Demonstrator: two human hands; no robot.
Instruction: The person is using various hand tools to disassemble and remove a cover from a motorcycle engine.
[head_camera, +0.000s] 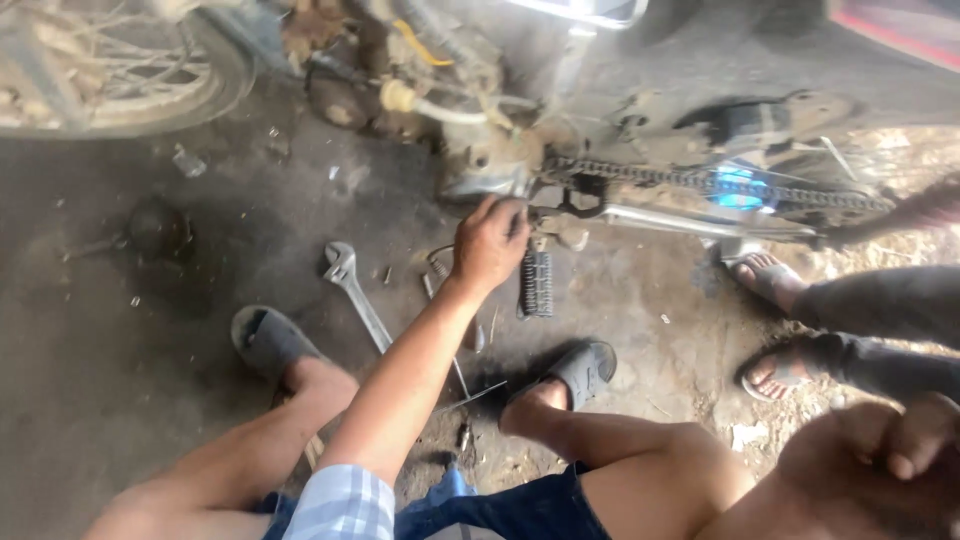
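I squat on a dirty concrete floor beside a motorcycle (480, 120). My left hand (490, 240) reaches forward, its fingers curled around a metal part low on the engine, right where the drive chain (700, 182) begins. Whether it holds a tool as well is hidden by the fingers. Just below that hand hangs a black ribbed footpeg (537, 283). My right hand (880, 460) rests on my right knee at the lower right, fingers curled in with nothing in them.
An adjustable wrench (352, 285) lies on the floor left of my arm, with a thin metal rod (462, 385) near my feet. A spoked wheel (120, 70) is at top left. Another person's sandalled feet (775, 285) stand at the right.
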